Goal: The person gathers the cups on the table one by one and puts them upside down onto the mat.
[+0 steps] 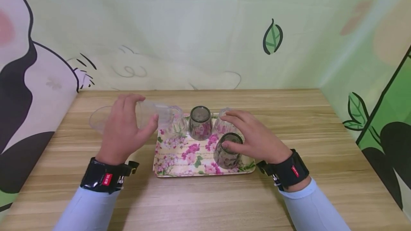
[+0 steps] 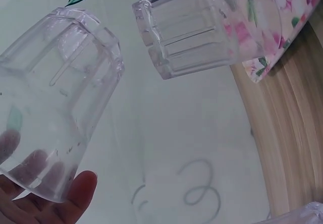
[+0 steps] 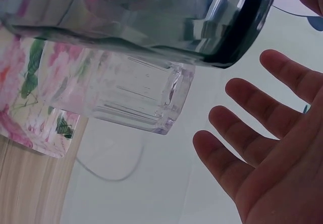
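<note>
In the head view my left hand (image 1: pixel 123 131) holds a clear cup (image 1: pixel 157 112) near its rim, tilted on its side with the base toward the right. The left wrist view shows fingers around the rim of this clear cup (image 2: pixel 65 98). Upside down on a flowered tray (image 1: pixel 179 168) stand two grey glasses, a back one (image 1: pixel 200 124) and a front one (image 1: pixel 226 154), and two clear cups, one left (image 1: pixel 178 122) and one right (image 1: pixel 221 126). Over the front grey glass my right hand (image 1: pixel 261 140) hovers with fingers spread; in the right wrist view they are apart from the grey glass (image 3: pixel 151 17).
A clear rounded vessel (image 1: pixel 96 118) is on the wooden table (image 1: pixel 205 202) left of the left hand, partly hidden by it. Behind the table hangs a printed backdrop (image 1: pixel 192 27), and it continues along both sides.
</note>
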Motion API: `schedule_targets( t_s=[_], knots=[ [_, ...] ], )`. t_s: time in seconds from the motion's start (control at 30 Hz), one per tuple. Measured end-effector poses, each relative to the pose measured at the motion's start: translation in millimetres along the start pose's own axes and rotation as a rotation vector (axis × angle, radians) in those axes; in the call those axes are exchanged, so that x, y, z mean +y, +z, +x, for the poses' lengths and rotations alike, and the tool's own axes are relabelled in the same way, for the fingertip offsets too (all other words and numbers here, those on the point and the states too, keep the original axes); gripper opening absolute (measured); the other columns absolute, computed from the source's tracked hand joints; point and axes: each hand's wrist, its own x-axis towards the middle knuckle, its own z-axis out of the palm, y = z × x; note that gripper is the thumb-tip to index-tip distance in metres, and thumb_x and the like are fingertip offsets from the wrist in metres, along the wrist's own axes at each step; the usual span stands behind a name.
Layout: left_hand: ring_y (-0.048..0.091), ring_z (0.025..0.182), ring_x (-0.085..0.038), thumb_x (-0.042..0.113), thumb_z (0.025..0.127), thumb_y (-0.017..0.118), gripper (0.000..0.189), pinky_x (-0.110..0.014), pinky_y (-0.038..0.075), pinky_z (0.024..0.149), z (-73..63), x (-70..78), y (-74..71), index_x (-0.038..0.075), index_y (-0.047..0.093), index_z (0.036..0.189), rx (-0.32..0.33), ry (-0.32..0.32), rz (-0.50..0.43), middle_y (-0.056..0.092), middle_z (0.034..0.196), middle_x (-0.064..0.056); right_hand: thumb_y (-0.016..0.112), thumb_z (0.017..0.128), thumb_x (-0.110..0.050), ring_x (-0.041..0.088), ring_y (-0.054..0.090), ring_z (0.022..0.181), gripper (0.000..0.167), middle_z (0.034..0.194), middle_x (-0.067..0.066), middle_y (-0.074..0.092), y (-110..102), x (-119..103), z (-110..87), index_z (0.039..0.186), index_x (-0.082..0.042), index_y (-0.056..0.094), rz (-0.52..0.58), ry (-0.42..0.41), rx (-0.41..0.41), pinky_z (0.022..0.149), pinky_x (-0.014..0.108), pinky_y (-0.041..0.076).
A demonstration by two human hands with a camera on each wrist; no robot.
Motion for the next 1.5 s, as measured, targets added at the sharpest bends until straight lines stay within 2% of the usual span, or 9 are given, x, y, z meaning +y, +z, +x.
schedule_targets(
  t_s=[0.17,0.53,0.87,1.1,1.27,1.5],
  knots=[
    [0.053,0.098,-0.035,0.039,0.086,0.063,0.060,-0.049,0.048,0.079,-0.5,4.8,-0.1,-0.006,0.053,0.126,-0.003,0.013,-0.030,0.057,0.116,-0.023,0.069,0.092,-0.047,0.028,0.041,0.142,0.069,0.152,0.010,0.043,0,0,-0.1,0.149,-0.016,0.045,0.004,-0.002,0.000,0.113,0.049,0.041],
    [0.054,0.095,-0.034,0.041,0.085,0.060,0.060,-0.047,0.048,0.080,-1.1,17.0,5.1,-0.005,0.055,0.123,0.030,0.106,-0.082,0.059,0.115,-0.022,0.068,0.092,-0.048,0.028,0.040,0.142,0.070,0.153,0.009,0.043,0,-1,-0.4,0.150,-0.017,0.044,0.000,0.001,0.005,0.112,0.049,0.042],
    [0.054,0.097,-0.034,0.039,0.085,0.060,0.059,-0.045,0.048,0.080,-1.9,32.9,11.5,-0.006,0.055,0.123,0.022,0.144,-0.108,0.058,0.116,-0.022,0.068,0.092,-0.048,0.028,0.041,0.141,0.072,0.152,0.010,0.043,-1,-2,-0.5,0.151,-0.016,0.042,-0.008,-0.004,0.015,0.112,0.049,0.042],
    [0.055,0.100,-0.033,0.044,0.085,0.058,0.061,-0.044,0.049,0.081,-1.6,40.8,17.2,-0.005,0.055,0.122,0.014,0.152,-0.121,0.058,0.117,-0.021,0.068,0.092,-0.047,0.028,0.040,0.142,0.073,0.153,0.011,0.043,-1,-2,-0.8,0.152,-0.015,0.041,-0.014,-0.009,0.023,0.112,0.050,0.042],
    [0.056,0.106,-0.035,0.042,0.085,0.059,0.060,-0.049,0.049,0.088,-1.6,46.7,21.0,-0.005,0.055,0.122,0.005,0.169,-0.119,0.060,0.117,-0.021,0.069,0.092,-0.048,0.028,0.040,0.142,0.074,0.153,0.011,0.043,0,-3,-0.2,0.151,-0.014,0.041,-0.019,-0.018,0.032,0.112,0.050,0.042],
    [0.055,0.113,-0.035,0.039,0.085,0.060,0.058,-0.050,0.048,0.096,-3.1,55.0,26.5,-0.004,0.054,0.124,-0.019,0.177,-0.163,0.059,0.119,-0.020,0.068,0.091,-0.050,0.028,0.040,0.142,0.075,0.154,0.011,0.042,-1,-4,-0.3,0.152,-0.015,0.040,-0.014,-0.004,0.025,0.113,0.050,0.041]
  ],
)
